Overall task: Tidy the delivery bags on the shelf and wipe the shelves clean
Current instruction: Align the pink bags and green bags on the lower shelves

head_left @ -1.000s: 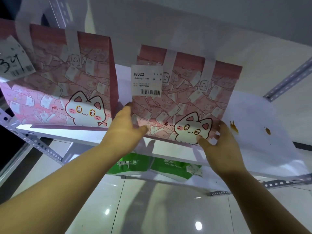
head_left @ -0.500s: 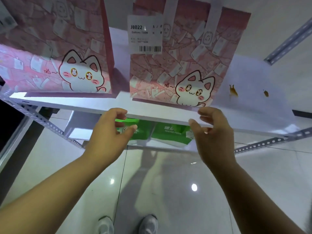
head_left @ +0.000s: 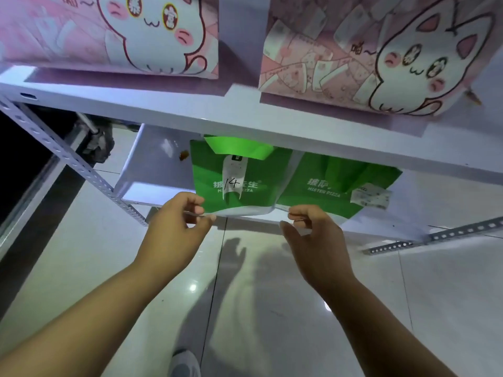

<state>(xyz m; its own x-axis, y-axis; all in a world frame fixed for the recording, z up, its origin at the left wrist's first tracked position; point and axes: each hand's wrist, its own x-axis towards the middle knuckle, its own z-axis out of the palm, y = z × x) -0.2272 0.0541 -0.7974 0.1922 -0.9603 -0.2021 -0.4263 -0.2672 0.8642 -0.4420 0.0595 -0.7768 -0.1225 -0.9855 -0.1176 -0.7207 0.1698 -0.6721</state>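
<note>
Head view: the upper shelf [head_left: 190, 110] spans the frame, with a left pink bag [head_left: 81, 36] at eleven o'clock and a right pink bag [head_left: 313, 63] at one. On the lower shelf [head_left: 147, 164], the left green bag [head_left: 206, 186] touches the right green bag [head_left: 326, 175]. The left hand [head_left: 177, 229] pinches the left green bag's seven o'clock corner. The right hand [head_left: 318, 246] has its fingers [head_left: 302, 212] curled at the five o'clock corner; whether they grasp it I cannot tell.

head view – close, looking down at shelf [head_left: 245, 115] fronts and floor [head_left: 272, 308].
</note>
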